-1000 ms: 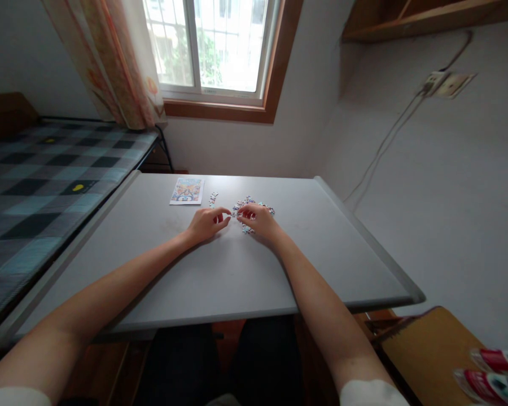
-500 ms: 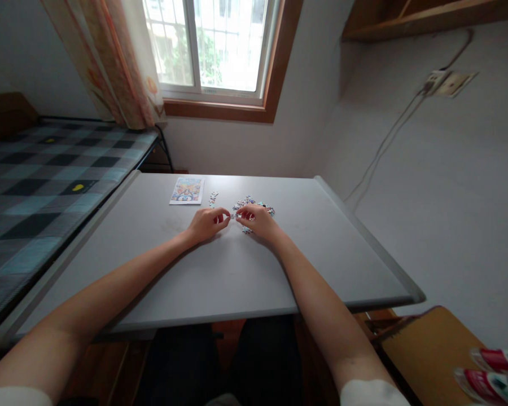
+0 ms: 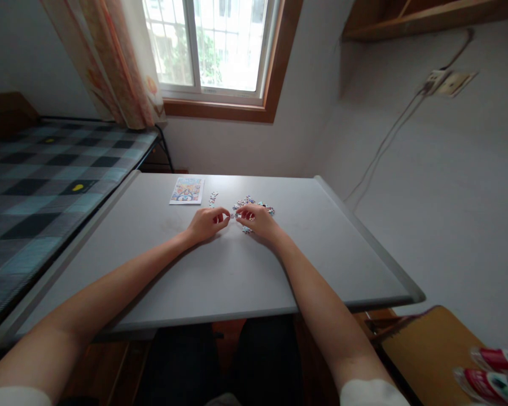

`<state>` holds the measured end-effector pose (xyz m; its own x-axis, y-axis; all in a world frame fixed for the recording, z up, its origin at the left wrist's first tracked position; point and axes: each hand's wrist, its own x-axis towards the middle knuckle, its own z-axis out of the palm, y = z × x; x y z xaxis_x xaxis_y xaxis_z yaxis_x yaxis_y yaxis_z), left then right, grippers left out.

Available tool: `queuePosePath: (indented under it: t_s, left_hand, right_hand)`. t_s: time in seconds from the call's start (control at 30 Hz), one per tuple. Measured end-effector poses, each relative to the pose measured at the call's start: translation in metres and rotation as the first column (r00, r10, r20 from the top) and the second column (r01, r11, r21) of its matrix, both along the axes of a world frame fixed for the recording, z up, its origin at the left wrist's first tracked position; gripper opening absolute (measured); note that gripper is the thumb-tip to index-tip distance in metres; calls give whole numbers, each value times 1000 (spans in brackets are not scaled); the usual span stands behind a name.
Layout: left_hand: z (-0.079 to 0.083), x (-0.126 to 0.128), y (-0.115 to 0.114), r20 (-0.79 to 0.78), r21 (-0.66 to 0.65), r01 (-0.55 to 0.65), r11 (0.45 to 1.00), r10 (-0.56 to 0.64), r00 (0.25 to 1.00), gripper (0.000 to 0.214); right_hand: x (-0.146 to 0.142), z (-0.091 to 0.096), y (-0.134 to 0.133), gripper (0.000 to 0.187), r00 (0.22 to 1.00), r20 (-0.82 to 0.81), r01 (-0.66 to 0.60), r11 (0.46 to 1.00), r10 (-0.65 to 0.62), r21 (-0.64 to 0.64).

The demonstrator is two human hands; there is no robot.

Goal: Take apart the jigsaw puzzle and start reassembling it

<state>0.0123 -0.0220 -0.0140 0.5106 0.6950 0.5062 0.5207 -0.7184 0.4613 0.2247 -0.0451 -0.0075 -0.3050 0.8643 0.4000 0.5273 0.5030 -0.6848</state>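
Observation:
My left hand (image 3: 209, 223) and my right hand (image 3: 256, 220) face each other just above the table, fingertips pinched and nearly meeting. Between them are tiny jigsaw puzzle pieces (image 3: 233, 216), gripped from both sides; their print is too small to make out. Behind and partly beneath my right hand lies a heap of loose jigsaw pieces (image 3: 249, 199), and a few more (image 3: 246, 230) show below its palm. A short strip of pieces (image 3: 213, 198) lies beyond my left hand. Left of that strip is a colourful printed picture sheet (image 3: 187, 191).
The grey-white table (image 3: 186, 287) has raised side edges. A bed with a checked cover (image 3: 68, 163) stands along the left. At the lower right, bottles with red labels (image 3: 491, 383) lie on a yellow-brown chair (image 3: 427, 349). A cable (image 3: 379, 149) hangs down the right wall.
Both hands keep the same place and pinch. Only a very slight shift shows at the fingertips around the jigsaw pieces.

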Motion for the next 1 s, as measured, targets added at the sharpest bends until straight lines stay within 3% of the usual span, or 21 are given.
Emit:
queuePosePath:
  t_s: [1.0]
  left_hand:
    - [-1, 0, 0, 3, -34, 27, 999, -27, 1000, 15]
  right_hand:
    - [-2, 3, -1, 10, 1000, 22, -7, 1000, 7, 13]
